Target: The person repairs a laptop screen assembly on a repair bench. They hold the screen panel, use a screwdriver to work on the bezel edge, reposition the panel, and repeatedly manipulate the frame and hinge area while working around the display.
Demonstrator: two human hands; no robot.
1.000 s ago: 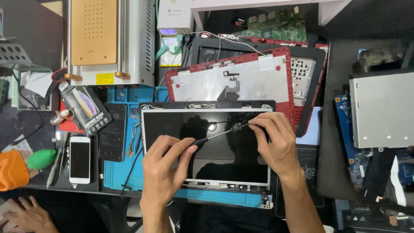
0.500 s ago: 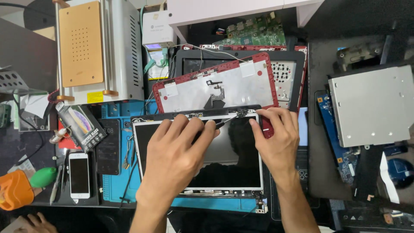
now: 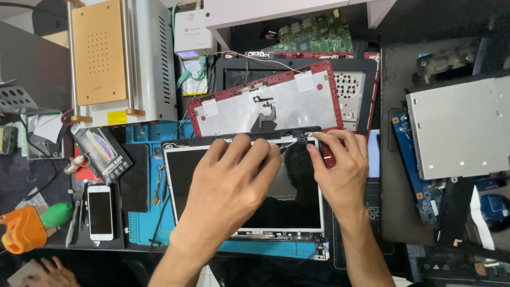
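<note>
A bare laptop screen panel (image 3: 183,180) lies flat on a blue work mat (image 3: 143,135). My left hand (image 3: 228,186) reaches across it, fingertips curled on the panel's top edge beside the black hinge strip (image 3: 202,140). My right hand (image 3: 342,172) is at the panel's top right corner, thumb and forefinger pinched on a thin dark tool (image 3: 291,144) whose tip points left toward my other hand. Just behind the panel a red laptop lid (image 3: 265,103) lies with its silver inner side up.
A grey machine with an orange plate (image 3: 117,58) stands at the back left. A white phone (image 3: 100,211), a black phone (image 3: 135,178) and an orange object (image 3: 21,231) lie left. A metal drive (image 3: 462,127) and circuit boards sit right. Another person's hand (image 3: 48,271) shows bottom left.
Both my hands moved from the middle of the panel up to its top edge. The thin tool went with them to the top right corner.
</note>
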